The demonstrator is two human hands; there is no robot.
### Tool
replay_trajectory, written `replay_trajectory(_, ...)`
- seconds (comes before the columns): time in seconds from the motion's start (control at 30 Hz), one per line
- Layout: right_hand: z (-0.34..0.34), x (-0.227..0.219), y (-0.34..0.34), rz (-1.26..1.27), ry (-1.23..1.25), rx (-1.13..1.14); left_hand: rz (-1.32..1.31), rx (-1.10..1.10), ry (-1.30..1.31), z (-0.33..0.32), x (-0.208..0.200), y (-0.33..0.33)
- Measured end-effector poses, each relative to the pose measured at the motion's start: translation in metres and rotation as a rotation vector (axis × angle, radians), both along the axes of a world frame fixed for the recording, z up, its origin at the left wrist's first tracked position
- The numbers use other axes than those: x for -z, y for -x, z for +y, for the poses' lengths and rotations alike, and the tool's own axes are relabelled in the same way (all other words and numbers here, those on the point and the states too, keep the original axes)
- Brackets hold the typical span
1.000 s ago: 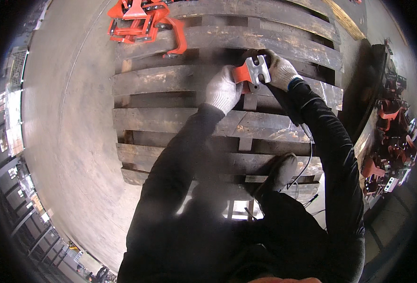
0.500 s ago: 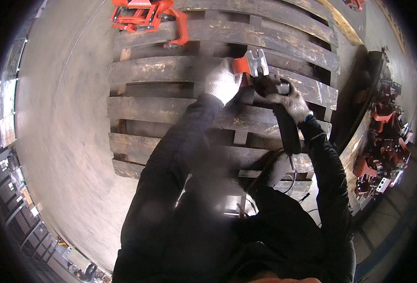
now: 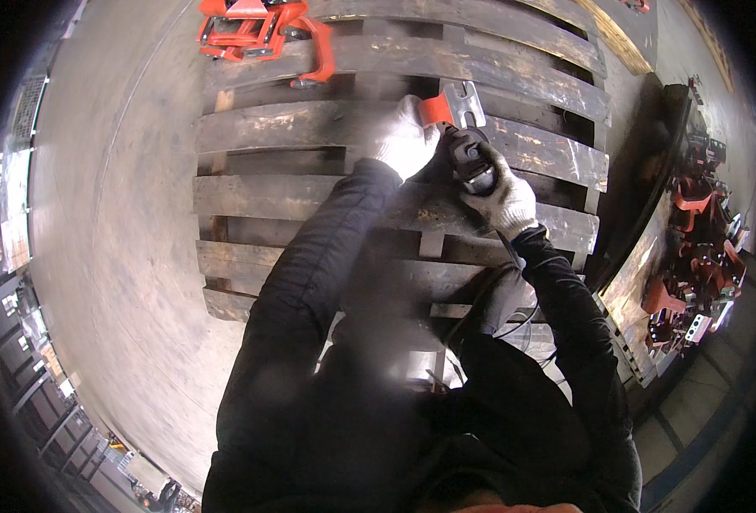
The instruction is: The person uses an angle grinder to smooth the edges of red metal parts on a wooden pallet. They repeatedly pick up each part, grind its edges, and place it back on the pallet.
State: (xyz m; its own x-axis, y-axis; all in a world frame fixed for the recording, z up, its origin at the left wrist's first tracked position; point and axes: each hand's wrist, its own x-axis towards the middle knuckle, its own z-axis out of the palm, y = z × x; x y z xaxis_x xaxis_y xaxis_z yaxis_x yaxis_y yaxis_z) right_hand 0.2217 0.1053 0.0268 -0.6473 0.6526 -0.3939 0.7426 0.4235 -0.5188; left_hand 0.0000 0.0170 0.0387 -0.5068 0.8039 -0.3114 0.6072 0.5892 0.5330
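Two-handed over the pallet (image 3: 267, 197), I clamp in my left hand (image 3: 404, 145) an orange bracket (image 3: 436, 110) and, just beside it, clasp in my right hand (image 3: 508, 201) a black power tool (image 3: 466, 156) that could knock it askew should my left hold slacken.

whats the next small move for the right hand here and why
I'd probably ease the black power tool a touch toward the slotted metal end of the red bracket. The right hand holds the tool with its head close to that end, while the left hand holds the red part. Whether tool and metal touch is unclear, so going slowly seems best.
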Motion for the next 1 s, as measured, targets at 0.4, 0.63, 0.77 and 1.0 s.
replay_trajectory(0.4, 0.018, 0.012, -0.016, 0.113, -0.004, 0.138, 0.173, -0.020, -0.188, -0.003, 0.023, -0.004)
replay_trajectory(0.63, 0.026, -0.014, 0.027, 0.201, 0.006, 0.099, 0.297, -0.026, -0.291, -0.003, 0.037, -0.006)
replay_trajectory(0.77, 0.034, -0.016, 0.066, 0.041, -0.012, 0.065, 0.278, -0.021, -0.261, -0.004, 0.037, -0.004)
replay_trajectory(1.0, 0.047, 0.000, 0.081, -0.075, -0.092, -0.083, 0.302, -0.007, -0.253, 0.000, 0.037, -0.005)
